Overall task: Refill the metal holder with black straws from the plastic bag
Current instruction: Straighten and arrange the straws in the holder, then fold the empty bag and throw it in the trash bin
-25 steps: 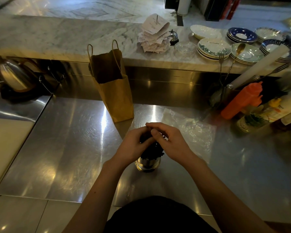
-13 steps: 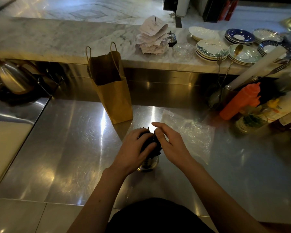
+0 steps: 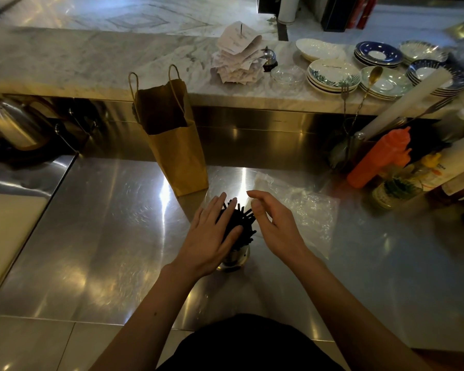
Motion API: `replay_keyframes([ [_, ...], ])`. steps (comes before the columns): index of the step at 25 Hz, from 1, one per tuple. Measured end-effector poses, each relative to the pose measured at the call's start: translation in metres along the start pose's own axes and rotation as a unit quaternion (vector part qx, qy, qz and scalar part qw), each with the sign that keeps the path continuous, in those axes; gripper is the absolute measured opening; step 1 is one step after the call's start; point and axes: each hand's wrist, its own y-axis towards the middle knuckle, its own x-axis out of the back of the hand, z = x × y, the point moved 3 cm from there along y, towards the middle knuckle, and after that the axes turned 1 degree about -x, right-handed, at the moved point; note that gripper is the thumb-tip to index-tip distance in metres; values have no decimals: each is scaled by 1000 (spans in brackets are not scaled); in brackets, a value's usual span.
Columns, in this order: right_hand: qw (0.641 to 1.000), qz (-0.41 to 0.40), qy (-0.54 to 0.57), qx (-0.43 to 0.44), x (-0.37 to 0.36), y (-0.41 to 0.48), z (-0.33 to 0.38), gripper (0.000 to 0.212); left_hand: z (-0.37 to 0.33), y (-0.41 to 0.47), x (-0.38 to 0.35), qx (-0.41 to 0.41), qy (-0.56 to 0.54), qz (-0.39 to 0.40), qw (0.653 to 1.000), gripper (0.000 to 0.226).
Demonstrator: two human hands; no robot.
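Note:
A small shiny metal holder (image 3: 236,259) stands on the steel counter (image 3: 105,236), packed with black straws (image 3: 240,223) that fan out at the top. My left hand (image 3: 209,234) lies flat against the left side of the straw bunch, fingers spread, and hides part of it. My right hand (image 3: 273,223) hovers just right of the straws with fingers loosely curled and apart, holding nothing. A flat, clear plastic bag (image 3: 300,207) lies on the counter behind and to the right of the holder; it looks empty.
A brown paper bag (image 3: 172,140) stands upright behind the holder. An orange squeeze bottle (image 3: 378,159), jars and bottles crowd the right. Stacked plates (image 3: 332,76), receipts (image 3: 238,54) and a bell sit on the marble ledge. A kettle (image 3: 14,124) is at left.
Both hands were closed together over the straw tops. They have opened and moved apart; the left now rests flat on the bunch, the right has pulled off to the right.

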Motion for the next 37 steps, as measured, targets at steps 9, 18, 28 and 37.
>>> replay_keyframes([
  [9, 999, -45, -1, 4, 46, 20, -28, 34, -76, 13, 15, 9, -174, -228, 958, 42],
  [18, 992, 12, -116, -41, 106, 82, -95, 44, -129, 51, -84, 259, -452, -173, 836, 18],
  [28, 909, 235, -312, -147, 122, 136, -188, 67, -97, 73, -177, 557, -647, -81, 514, 66],
  [37, 901, 233, -293, -218, 132, 112, -224, 45, -94, 96, -187, 555, -625, -81, 542, 29],
])
